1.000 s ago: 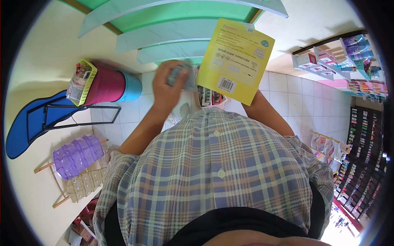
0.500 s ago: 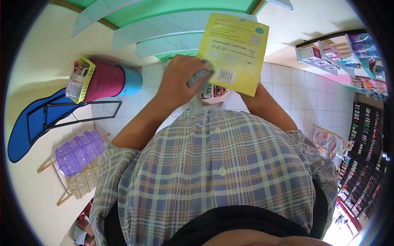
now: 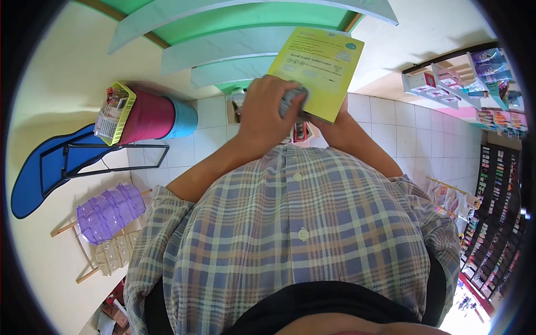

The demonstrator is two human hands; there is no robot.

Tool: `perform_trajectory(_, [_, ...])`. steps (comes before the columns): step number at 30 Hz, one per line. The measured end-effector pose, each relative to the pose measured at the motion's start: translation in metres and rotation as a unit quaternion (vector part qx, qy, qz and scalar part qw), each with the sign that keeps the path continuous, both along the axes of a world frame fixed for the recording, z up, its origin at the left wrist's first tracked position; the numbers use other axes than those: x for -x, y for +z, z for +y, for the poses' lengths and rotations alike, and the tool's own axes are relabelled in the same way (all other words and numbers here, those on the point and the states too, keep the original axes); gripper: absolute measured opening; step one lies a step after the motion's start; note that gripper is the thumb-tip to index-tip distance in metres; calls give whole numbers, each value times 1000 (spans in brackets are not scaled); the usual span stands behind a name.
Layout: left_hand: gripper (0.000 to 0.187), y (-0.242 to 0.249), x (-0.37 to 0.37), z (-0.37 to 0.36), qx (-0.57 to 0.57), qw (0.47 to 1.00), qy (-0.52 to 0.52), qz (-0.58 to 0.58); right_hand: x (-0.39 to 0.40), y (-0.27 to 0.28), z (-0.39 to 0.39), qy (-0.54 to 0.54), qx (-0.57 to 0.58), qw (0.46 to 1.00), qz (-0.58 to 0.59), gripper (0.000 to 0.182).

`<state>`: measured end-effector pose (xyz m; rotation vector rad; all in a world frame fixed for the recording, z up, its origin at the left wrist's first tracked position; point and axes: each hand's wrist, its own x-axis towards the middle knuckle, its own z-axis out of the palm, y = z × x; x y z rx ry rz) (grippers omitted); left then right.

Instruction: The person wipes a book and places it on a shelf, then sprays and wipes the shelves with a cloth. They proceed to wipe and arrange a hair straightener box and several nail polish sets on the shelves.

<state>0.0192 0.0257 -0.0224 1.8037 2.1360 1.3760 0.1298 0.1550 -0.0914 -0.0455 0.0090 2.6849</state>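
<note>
A yellow watercolor book printed "Small sugar watercolor" is held up in front of my chest, tilted, its printed side toward me. My right hand grips it from behind near the lower right corner; most of those fingers are hidden behind it. Closed around a crumpled grey cloth, my left hand is at the book's lower left edge. The cloth overlaps that edge and appears to touch the cover.
Pale shelves on a green wall stand ahead. To the left are a maroon bin, a light-blue bin, a blue board and a purple hanging organizer. Stocked display racks line the right side.
My left hand with the cloth has moved right, along the lower left of the book. The book has tilted further, and its barcode corner is now covered.
</note>
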Motion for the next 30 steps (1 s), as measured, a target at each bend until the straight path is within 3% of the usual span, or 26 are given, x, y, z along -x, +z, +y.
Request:
perform_trajectory(2, [24,7,-10,0,-16,999,-37,-5,5,3,-2,-16,24,1000,-11,58])
perform_trajectory(4, [26,10,-11,0,-32,997,-71,-9,7,19,-4,-35,-71,972,-221,58])
perform_trajectory(5, [25,9,-6,1,-38,996,-85,-2,8,19,-3,-32,-74,972,-220,58])
perform_trajectory(7, [24,1,12,1,-46,994,-95,6,8,17,-2,3,-70,995,-68,61])
perform_trajectory(9, [23,-15,43,-1,6,998,53,14,9,41,-6,33,-98,993,-55,62])
perform_trajectory(11, [22,-24,74,-8,21,980,169,-105,6,43,-5,59,-124,990,-44,63])
perform_trajectory(14, [25,-12,94,-17,-8,969,201,-147,9,30,4,88,-140,984,-62,66])
perform_trajectory(16, [25,-6,85,-17,-23,977,196,-85,11,39,-7,-29,-264,943,-201,68])
perform_trajectory(17, [24,-5,73,-13,-12,988,142,-50,13,31,-5,-26,-263,943,-200,68])
perform_trajectory(19, [21,-10,44,-2,-27,998,51,-2,20,4,3,52,-63,996,46,68])
perform_trajectory(20, [21,-16,29,1,-51,999,14,10,23,2,5,52,-63,996,47,68])
perform_trajectory(21, [21,-7,15,1,-52,998,12,11,26,2,7,66,-43,997,14,66])
perform_trajectory(22, [21,3,5,-4,-52,997,-61,-4,31,0,4,79,-26,996,-20,65])
perform_trajectory(23, [22,10,-1,-4,-49,990,-134,-18,30,-4,1,85,16,996,17,64])
perform_trajectory(24, [22,10,3,-2,-52,989,-135,-17,31,13,-6,84,13,996,18,64])
perform_trajectory(26, [23,6,21,2,-45,990,-133,17,28,45,-18,22,-107,964,-241,66])
perform_trajectory(27, [21,2,33,6,-84,993,-72,46,31,41,-18,53,-94,990,-90,67])
perform_trajectory(28, [21,0,48,10,-85,993,-73,46,26,42,-20,89,-68,993,-49,68])
perform_trajectory(30, [19,-1,69,12,-57,995,74,19,24,46,-25,147,-51,988,4,68])
